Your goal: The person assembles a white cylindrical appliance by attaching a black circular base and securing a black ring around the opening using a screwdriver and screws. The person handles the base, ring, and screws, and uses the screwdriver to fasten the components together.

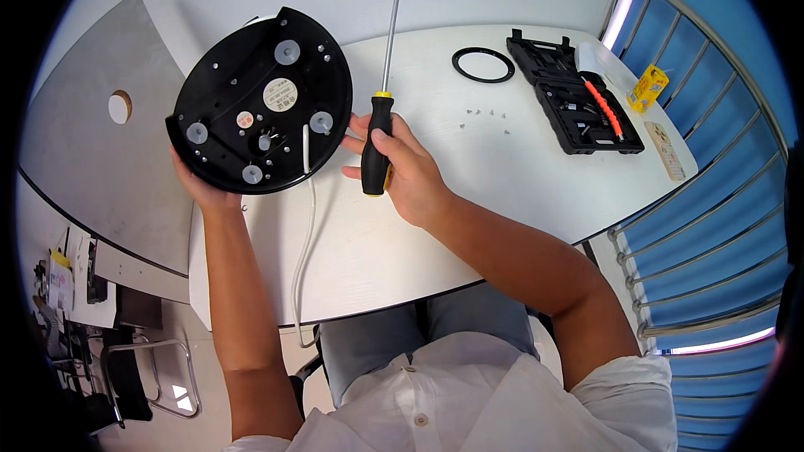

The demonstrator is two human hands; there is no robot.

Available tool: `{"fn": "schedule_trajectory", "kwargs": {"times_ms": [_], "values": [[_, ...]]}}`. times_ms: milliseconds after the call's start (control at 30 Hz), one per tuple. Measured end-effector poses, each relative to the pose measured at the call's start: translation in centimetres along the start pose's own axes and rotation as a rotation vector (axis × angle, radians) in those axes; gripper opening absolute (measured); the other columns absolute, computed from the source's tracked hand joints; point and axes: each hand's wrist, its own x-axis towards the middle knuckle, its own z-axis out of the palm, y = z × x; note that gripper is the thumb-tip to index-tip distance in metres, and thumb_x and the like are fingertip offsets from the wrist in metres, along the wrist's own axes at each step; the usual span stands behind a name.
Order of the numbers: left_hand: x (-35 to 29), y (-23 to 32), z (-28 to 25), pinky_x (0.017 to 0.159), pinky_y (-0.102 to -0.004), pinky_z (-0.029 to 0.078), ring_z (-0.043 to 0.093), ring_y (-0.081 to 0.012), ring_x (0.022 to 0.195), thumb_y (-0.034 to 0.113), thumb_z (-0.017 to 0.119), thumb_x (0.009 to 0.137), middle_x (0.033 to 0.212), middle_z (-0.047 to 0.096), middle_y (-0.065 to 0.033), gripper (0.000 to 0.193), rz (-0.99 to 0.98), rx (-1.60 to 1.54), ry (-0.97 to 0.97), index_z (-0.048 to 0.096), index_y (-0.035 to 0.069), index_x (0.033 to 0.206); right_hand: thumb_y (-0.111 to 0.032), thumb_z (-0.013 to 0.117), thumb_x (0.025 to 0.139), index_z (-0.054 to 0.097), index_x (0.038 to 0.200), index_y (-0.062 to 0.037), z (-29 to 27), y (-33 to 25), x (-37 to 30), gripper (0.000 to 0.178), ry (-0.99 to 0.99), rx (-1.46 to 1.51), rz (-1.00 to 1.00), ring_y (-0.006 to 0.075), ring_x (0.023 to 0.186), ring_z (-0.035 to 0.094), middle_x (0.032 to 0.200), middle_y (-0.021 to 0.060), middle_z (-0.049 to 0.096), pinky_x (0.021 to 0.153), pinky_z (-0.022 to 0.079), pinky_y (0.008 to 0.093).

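My left hand (203, 187) grips the lower left rim of a round black appliance base (230, 88), tilted up so its underside faces me. That underside carries several clear suction-cup feet, small screws and two round labels. A white power cord (306, 243) runs out of it and hangs over the table's front edge. In my right hand (410, 169) is a screwdriver (381, 142) with a black and yellow handle, its long shaft pointing up and away. The right fingers reach close to the base's right rim; whether they touch it I cannot tell.
Several small screws (479, 112) lie on the white table (435, 243), near a black ring (483, 65). Farther right are an open black tool case (578, 109) with an orange-red tool, a yellow box (648, 89) and a remote control (666, 151). A metal railing (712, 251) borders the right side.
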Motion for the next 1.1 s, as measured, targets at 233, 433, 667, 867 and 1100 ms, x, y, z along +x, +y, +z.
{"fn": "schedule_trajectory", "kwargs": {"times_ms": [233, 433, 667, 867, 1100], "values": [[0.2, 0.0, -0.1, 0.103, -0.0437, 0.039, 0.046, -0.0289, 0.124, 0.047, 0.033, 0.096, 0.136, 0.047, -0.0105, 0.054, 0.007, 0.005, -0.016, 0.045, 0.010, 0.133, -0.027, 0.045, 0.097, 0.037, 0.128, -0.0088, 0.1, -0.2, 0.1, 0.036, -0.021, -0.024, 0.008, 0.0236, 0.124, 0.043, 0.138, 0.0075, 0.039, 0.092, 0.044, 0.0414], [0.2, 0.0, 0.0, 0.103, -0.0440, 0.039, 0.046, -0.0290, 0.124, 0.046, 0.034, 0.096, 0.136, 0.047, -0.0104, 0.053, 0.006, 0.011, 0.004, 0.046, 0.010, 0.132, -0.028, 0.044, 0.097, 0.037, 0.128, -0.0091, 0.0, -0.1, 0.2, 0.036, -0.023, -0.023, 0.011, 0.0232, 0.125, 0.042, 0.139, 0.0072, 0.039, 0.092, 0.043, 0.0410], [-0.4, 0.1, 0.9, 0.104, -0.0443, 0.039, 0.045, -0.0296, 0.125, 0.048, 0.033, 0.095, 0.137, 0.046, -0.0105, 0.056, 0.022, 0.033, 0.030, 0.045, 0.010, 0.134, -0.024, 0.044, 0.098, 0.038, 0.126, -0.0095, 0.4, 0.0, 0.0, 0.033, -0.046, -0.030, -0.008, 0.0193, 0.121, 0.043, 0.132, 0.0053, 0.042, 0.091, 0.044, 0.0378], [0.6, 0.5, -0.5, 0.105, -0.0455, 0.037, 0.043, -0.0301, 0.127, 0.050, 0.032, 0.094, 0.139, 0.044, -0.0095, 0.057, 0.019, 0.027, 0.045, 0.044, 0.013, 0.135, -0.020, 0.041, 0.099, 0.035, 0.130, -0.0065, 0.0, 0.8, 0.0, 0.034, -0.264, -0.290, 0.044, 0.0134, 0.116, 0.042, 0.126, 0.0035, 0.042, 0.102, 0.039, 0.0384], [-0.1, 0.5, 0.2, 0.105, -0.0460, 0.036, 0.042, -0.0305, 0.128, 0.050, 0.033, 0.094, 0.139, 0.044, -0.0094, 0.057, 0.006, 0.068, 0.126, 0.043, 0.012, 0.136, -0.021, 0.040, 0.100, 0.030, 0.136, -0.0075, 0.0, 0.9, -0.2, 0.040, -0.183, -0.178, 0.036, 0.0186, 0.128, 0.037, 0.134, 0.0047, 0.039, 0.103, 0.039, 0.0400]]}}
